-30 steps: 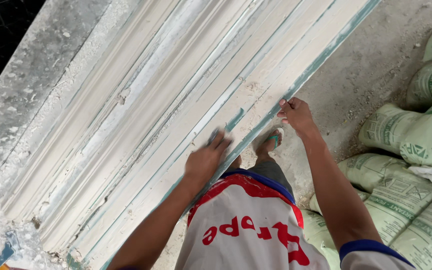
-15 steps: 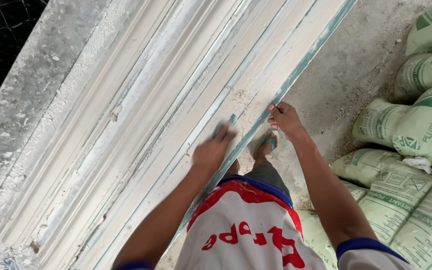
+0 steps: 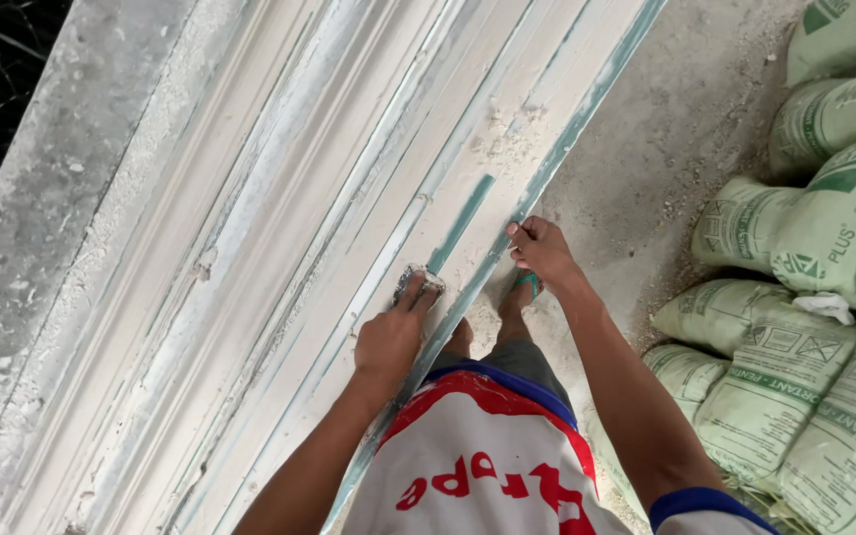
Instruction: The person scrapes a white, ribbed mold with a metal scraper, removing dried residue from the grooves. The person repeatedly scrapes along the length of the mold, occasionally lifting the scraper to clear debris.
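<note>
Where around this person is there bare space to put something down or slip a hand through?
Bare dusty floor lies open between the long moulded plaster slab and the stacked green sacks. The slab's upper ridges, away from both hands, are free too. It is crowded at the slab's near edge, where the left hand presses a small scraper and the right hand grips the edge.

Stacked sacks crowd the right; the moulded board lies open ahead.

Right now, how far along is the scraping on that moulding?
Done: a teal strip is bared ahead of the scraper, with loose crumbs further up. In hand: left hand presses a small scraper on the near band; right hand grips the mould's edge. Left: most of the moulding remains crusted white.
</note>
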